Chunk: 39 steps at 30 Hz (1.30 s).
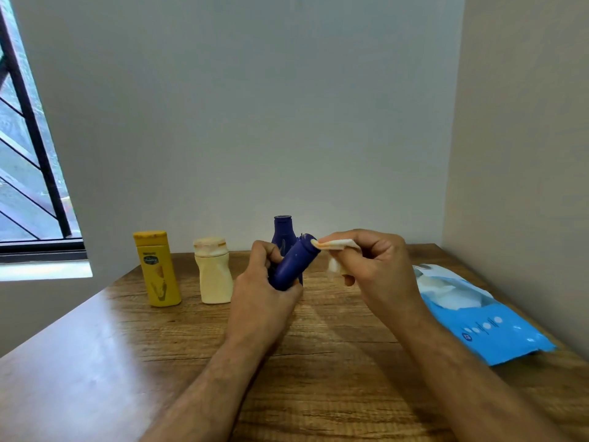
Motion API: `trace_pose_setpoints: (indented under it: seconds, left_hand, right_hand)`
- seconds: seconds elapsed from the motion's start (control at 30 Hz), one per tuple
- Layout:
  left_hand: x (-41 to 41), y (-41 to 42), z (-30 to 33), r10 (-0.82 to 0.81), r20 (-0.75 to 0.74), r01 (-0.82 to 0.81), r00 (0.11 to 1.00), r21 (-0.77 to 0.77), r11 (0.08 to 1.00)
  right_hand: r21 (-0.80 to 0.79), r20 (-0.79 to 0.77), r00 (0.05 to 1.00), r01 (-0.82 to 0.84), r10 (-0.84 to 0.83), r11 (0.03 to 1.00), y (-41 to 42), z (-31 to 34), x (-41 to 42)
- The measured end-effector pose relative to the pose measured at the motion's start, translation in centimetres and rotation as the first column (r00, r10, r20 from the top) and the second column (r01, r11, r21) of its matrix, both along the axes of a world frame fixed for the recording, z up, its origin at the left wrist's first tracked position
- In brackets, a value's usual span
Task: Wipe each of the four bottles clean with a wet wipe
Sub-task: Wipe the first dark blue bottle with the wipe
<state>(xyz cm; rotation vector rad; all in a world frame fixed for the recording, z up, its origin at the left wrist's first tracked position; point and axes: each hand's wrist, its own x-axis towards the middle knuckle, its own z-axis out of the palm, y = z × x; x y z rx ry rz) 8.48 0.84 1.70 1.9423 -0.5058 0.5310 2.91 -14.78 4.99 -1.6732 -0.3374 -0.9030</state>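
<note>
Head view: yellow bottle point(158, 271) label reads faintly, likely "Vaseline".

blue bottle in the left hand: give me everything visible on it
The held dark blue bottle looks like smooth opaque plastic, cap on, tilted with the cap end up and to the right. The left hand grips its lower body above the table; the right hand presses a wet wipe against the cap end.

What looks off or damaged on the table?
The cream bottle has a dented, pinched-in body and brownish grime on its cap. The yellow bottle has a scuffed, peeling label. The wet wipe pack lies open with wipes bunched out. Nothing is spilled; all three standing bottles are upright.
</note>
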Motion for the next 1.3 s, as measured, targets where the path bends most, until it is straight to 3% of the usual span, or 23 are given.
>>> trace_pose_setpoints:
  seconds: [0.1, 0.23, 0.4, 0.6, 0.77, 0.9, 1.03, 1.2, 1.3]
  left_hand:
    - [0.2, 0.1, -0.1, 0.012, 0.019, -0.013, 1.0, 0.043, 0.999]
    - [0.3, 0.2, -0.1, 0.05, 0.043, -0.054, 0.998, 0.09, 0.994]
    - [0.2, 0.1, 0.0, 0.088, 0.085, -0.098, 0.992, 0.115, 0.989]
    - [0.2, 0.3, 0.1, 0.173, 0.204, -0.205, 0.964, 0.147, 0.968]
    - [0.6, 0.5, 0.0, 0.254, 0.231, -0.29, 0.939, 0.137, 0.947]
    - [0.6, 0.6, -0.1, 0.208, 0.215, -0.243, 0.954, 0.15, 0.958]
    - [0.2, 0.1, -0.2, 0.133, 0.257, -0.175, 0.957, 0.15, 0.973]
    - [-0.1, -0.5, -0.5, 0.076, 0.345, -0.134, 0.936, 0.148, 0.98]
    - [0.0, -0.9, -0.7, 0.085, 0.388, -0.154, 0.918, 0.151, 0.976]
  right_hand:
    - [-0.063, -0.007, 0.999, -0.047, 0.046, 0.997, 0.2, 0.0, 0.0]
    - [-0.062, -0.061, 0.997, 0.052, -0.056, 0.997, 0.5, -0.1, 0.4]
    - [-0.123, 0.048, 0.999, 0.019, -0.014, 0.992, 0.3, -0.1, -0.1]
    - [-0.057, -0.07, 0.986, 0.146, -0.15, 0.988, 0.4, -0.2, 0.5]
    - [-0.078, 0.008, 1.0, 0.016, -0.015, 0.997, 0.6, 0.1, -0.3]
    - [-0.077, -0.047, 0.997, 0.058, -0.061, 0.995, 1.0, -0.4, 0.6]
    - [-0.135, 0.1, 0.985, 0.154, -0.141, 0.979, 0.8, -0.6, 0.6]
    - [-0.29, 0.363, 0.89, 0.39, -0.277, 0.874, 0.7, -0.7, 0.6]
    - [-0.336, 0.41, 0.857, 0.461, -0.313, 0.821, 0.6, -0.9, 0.5]
